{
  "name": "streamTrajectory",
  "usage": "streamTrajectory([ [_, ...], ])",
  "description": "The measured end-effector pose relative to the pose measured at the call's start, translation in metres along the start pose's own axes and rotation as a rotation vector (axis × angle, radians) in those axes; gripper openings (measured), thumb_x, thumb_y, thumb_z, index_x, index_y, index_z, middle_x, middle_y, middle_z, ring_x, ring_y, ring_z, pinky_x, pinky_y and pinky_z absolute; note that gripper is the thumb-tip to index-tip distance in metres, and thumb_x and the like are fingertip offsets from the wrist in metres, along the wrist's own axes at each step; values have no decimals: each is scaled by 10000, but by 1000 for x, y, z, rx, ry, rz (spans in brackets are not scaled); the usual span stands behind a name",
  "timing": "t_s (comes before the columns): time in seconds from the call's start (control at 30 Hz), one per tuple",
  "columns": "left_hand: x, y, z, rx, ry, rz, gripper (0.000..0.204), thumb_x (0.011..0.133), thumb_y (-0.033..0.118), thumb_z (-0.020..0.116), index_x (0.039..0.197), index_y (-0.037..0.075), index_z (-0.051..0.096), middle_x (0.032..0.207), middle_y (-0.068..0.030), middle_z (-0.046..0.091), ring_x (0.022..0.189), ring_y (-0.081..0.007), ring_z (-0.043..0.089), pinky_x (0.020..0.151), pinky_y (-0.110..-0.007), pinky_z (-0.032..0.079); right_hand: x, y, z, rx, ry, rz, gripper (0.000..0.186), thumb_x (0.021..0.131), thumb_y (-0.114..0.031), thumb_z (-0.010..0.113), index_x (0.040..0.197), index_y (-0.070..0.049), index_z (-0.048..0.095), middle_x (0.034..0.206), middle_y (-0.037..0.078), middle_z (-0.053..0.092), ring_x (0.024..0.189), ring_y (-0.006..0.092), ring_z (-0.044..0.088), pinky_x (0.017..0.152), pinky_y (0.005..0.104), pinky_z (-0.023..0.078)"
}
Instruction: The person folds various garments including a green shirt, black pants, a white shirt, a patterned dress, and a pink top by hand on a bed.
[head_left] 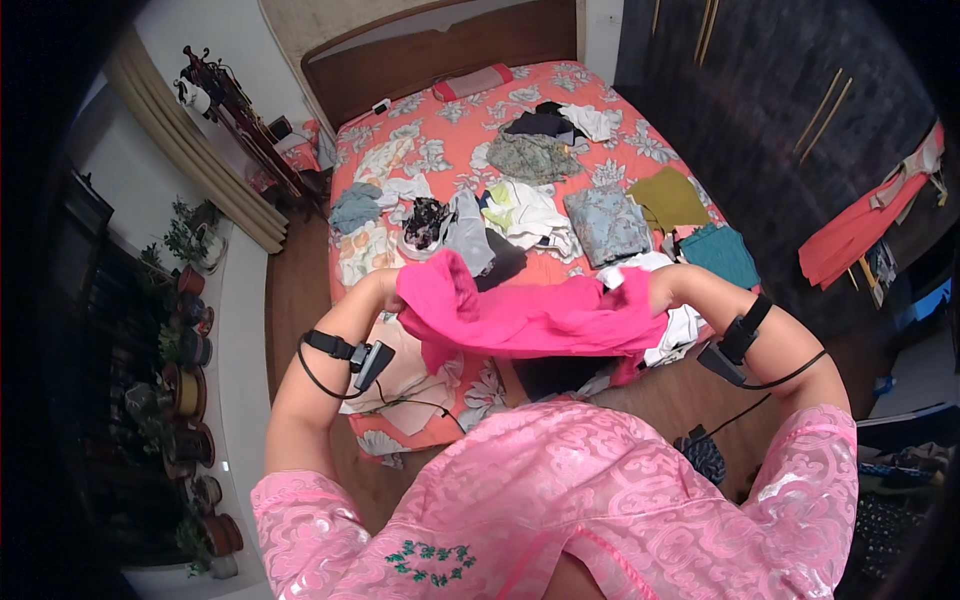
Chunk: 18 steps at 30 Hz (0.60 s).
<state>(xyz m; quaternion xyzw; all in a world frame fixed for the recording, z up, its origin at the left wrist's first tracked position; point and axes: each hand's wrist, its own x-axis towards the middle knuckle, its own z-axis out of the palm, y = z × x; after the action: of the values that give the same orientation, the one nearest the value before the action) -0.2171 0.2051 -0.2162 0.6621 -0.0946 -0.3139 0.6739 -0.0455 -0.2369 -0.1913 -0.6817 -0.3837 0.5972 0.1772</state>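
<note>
A bright pink garment [540, 315] is stretched between my two hands above the near part of the bed. My left hand [390, 290] grips its left end, and my right hand [660, 290] has hold of the right end. Folds of the cloth cover most of my fingers. Its middle sags, and the lower edge hangs over a dark piece of cloth [560, 374]. Just beyond it on the bed lie a grey garment [465, 235] and a folded blue-grey patterned garment [606, 226]. White cloth [680, 335] shows beside my right hand, peach cloth [400, 365] below my left.
Several clothes lie across the bed's coral floral sheet [460, 140], among them an olive cloth [668, 200] and a teal one [720, 255]. A dark wardrobe [760, 110] stands at right, with a coral garment [865, 230] hanging there. Potted plants [185, 345] line the left ledge.
</note>
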Motion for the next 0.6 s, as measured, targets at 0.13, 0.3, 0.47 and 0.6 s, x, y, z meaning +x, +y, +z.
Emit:
streamTrajectory([
  [0.13,0,-25,-1,-39,-68,-562,400,833,167,600,1212,54,538,1238,-77,542,1097,-179,521,926,-297,415,-17,-60,14,-142,-244,65,624,795,-314,650,1282,13,437,1202,71,539,1024,155,497,885,299,393],
  [0.3,10,51,79,852,-466,-216,490,834,301,607,1232,27,522,1052,-44,619,966,-175,567,820,-269,449,-44,-91,50,-75,-359,-35,816,720,-385,707,1341,9,354,1257,122,503,1106,208,483,926,307,386],
  [0.47,13,38,115,782,-507,62,445,858,252,573,1242,34,509,1116,-41,594,979,-164,555,846,-280,434,-44,-102,91,-652,-208,-485,1065,568,-212,757,1426,-16,157,1416,209,282,1306,304,290,1046,322,248],
  [0.6,17,11,151,603,-452,219,413,877,212,545,1250,39,499,1167,-39,573,990,-154,545,866,-288,422,-29,-93,101,-98,-445,-434,841,628,-99,673,1363,-4,275,1260,117,435,1097,180,448,909,277,369],
])
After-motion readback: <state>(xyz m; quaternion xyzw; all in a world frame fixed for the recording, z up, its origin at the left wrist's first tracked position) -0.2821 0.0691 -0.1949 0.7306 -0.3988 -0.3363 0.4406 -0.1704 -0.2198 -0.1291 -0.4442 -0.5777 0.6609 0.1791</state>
